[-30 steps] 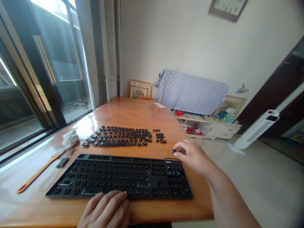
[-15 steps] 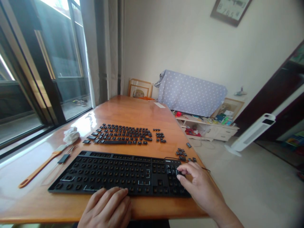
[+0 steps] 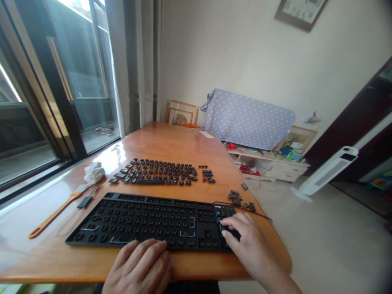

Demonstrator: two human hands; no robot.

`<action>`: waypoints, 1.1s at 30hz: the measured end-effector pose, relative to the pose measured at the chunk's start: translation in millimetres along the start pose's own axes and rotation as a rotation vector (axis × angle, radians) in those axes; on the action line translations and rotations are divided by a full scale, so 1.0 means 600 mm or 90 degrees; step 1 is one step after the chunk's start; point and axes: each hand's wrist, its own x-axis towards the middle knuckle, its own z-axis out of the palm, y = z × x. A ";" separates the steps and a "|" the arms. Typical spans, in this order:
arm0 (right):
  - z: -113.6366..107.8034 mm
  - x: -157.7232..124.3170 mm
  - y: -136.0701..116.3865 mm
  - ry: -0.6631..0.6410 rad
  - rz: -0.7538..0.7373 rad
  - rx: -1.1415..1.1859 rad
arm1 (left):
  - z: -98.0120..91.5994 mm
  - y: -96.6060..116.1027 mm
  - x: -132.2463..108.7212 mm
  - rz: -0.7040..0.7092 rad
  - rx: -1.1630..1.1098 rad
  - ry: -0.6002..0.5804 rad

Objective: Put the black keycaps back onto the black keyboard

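A black keyboard (image 3: pixel 143 220) lies along the table's front side, most of its key posts bare. A few keycaps sit on its number pad, partly covered by my hand. My right hand (image 3: pixel 245 237) reaches over the number pad, thumb and index finger pinched at a keycap (image 3: pixel 221 227) on its left column. My left hand (image 3: pixel 141 265) rests on the keyboard's front edge, fingers bent and together; its thumb is hidden. Behind the keyboard, loose black keycaps (image 3: pixel 162 169) stand in rows, and a smaller cluster of keycaps (image 3: pixel 235 197) lies at the right.
An orange-handled brush (image 3: pixel 55 214), a small dark tool with wire loops (image 3: pixel 85 202) and a crumpled white tissue (image 3: pixel 94 173) lie at the left. The keyboard's cable (image 3: pixel 254 212) runs to the table's right edge. A white strip (image 3: pixel 207 134) lies at the far end.
My right hand has shifted left across the number pad, its pinched fingertips now at the left column. My left hand keeps its place on the front edge. The view has turned slightly.
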 end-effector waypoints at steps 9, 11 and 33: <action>0.012 -0.003 -0.001 0.033 0.009 -0.016 | 0.001 0.002 -0.004 -0.003 -0.005 -0.002; 0.015 -0.005 -0.001 0.041 0.006 -0.021 | 0.002 0.001 -0.005 -0.003 -0.007 -0.002; 0.034 -0.027 -0.013 0.127 -0.043 -0.134 | 0.005 -0.002 -0.005 -0.003 -0.012 -0.006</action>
